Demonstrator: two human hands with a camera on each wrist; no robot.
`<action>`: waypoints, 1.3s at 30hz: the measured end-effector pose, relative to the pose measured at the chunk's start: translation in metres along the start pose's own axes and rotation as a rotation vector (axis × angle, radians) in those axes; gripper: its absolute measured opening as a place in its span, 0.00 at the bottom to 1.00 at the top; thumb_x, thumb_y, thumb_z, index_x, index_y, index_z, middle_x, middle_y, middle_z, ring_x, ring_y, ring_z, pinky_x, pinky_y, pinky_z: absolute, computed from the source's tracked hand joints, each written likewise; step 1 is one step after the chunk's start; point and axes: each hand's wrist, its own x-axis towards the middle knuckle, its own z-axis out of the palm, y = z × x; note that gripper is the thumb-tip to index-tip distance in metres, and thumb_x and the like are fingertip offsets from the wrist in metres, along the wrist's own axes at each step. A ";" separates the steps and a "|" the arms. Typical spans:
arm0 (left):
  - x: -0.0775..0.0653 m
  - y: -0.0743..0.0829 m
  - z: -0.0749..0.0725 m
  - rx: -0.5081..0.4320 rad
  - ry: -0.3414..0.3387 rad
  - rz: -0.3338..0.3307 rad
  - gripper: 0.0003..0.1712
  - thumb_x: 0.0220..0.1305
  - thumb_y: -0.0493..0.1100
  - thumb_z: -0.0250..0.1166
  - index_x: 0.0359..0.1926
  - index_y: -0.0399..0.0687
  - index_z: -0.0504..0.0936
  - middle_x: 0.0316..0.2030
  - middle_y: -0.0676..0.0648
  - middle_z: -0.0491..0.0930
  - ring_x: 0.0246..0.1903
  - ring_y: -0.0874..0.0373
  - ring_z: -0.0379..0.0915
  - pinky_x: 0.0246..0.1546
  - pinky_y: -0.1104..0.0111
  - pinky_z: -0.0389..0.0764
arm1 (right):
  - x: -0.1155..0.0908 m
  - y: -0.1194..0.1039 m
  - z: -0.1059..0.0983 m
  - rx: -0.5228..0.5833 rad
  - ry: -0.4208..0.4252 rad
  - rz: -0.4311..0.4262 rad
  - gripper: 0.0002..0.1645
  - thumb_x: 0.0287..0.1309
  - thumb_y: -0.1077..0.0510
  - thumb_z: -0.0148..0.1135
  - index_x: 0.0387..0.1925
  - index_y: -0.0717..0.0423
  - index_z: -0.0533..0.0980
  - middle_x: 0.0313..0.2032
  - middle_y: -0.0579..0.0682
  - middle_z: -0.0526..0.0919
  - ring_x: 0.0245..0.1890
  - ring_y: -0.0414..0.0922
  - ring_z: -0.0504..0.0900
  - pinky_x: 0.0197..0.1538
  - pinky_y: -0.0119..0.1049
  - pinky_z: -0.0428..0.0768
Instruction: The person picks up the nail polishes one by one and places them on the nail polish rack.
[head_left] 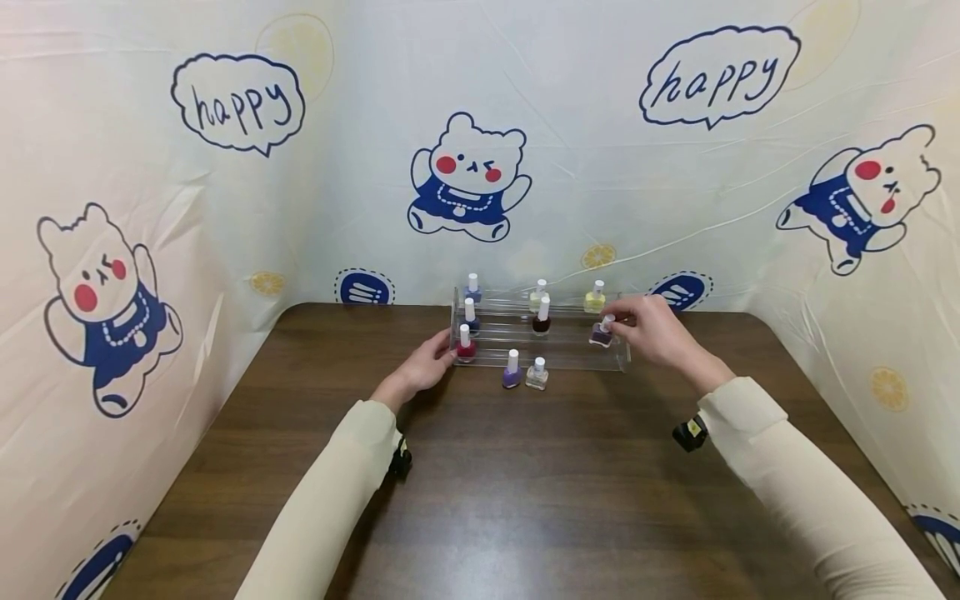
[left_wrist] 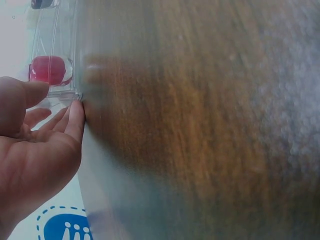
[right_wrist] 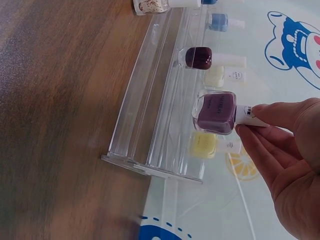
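My right hand (head_left: 651, 327) pinches the white cap of a dark purple nail polish bottle (right_wrist: 217, 112) between thumb and fingers. The bottle hangs tilted over the right part of a clear tiered display rack (head_left: 570, 358). At the rack's left end, my left hand (left_wrist: 47, 145) touches the end panel with its fingertips, fingers fairly straight. Close to that hand, a red nail polish bottle (head_left: 466, 348) stands on the lowest tier. A dark blue bottle (head_left: 470, 318) and a dark red bottle (right_wrist: 199, 58) are on the middle tier.
Along the top tier are a blue bottle (head_left: 472, 292), a pale bottle (head_left: 537, 298) and a yellow bottle (head_left: 594, 302). In front of the rack, a violet bottle (head_left: 512, 377) and a clear glittery bottle (head_left: 536, 377) stand on the wooden table (head_left: 480, 500). A printed cloth (head_left: 360, 208) hangs behind.
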 end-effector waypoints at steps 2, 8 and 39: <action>0.000 0.000 0.000 0.000 0.000 0.000 0.34 0.81 0.43 0.50 0.81 0.49 0.52 0.77 0.38 0.58 0.76 0.42 0.53 0.76 0.47 0.54 | 0.001 0.001 0.000 0.000 0.003 0.000 0.10 0.64 0.68 0.67 0.46 0.63 0.86 0.41 0.58 0.89 0.38 0.51 0.87 0.42 0.49 0.86; 0.001 0.001 0.000 0.005 0.001 0.002 0.34 0.81 0.43 0.50 0.81 0.49 0.52 0.77 0.38 0.58 0.76 0.41 0.54 0.76 0.47 0.54 | 0.003 0.003 -0.001 0.009 -0.003 0.009 0.11 0.64 0.68 0.66 0.48 0.65 0.85 0.43 0.60 0.88 0.40 0.53 0.87 0.45 0.51 0.86; 0.002 -0.002 0.000 0.000 0.008 -0.004 0.34 0.80 0.44 0.52 0.81 0.51 0.53 0.77 0.40 0.60 0.76 0.42 0.53 0.76 0.45 0.52 | 0.015 0.012 0.004 0.001 0.007 0.020 0.12 0.65 0.68 0.65 0.49 0.67 0.84 0.45 0.64 0.88 0.43 0.57 0.88 0.48 0.54 0.86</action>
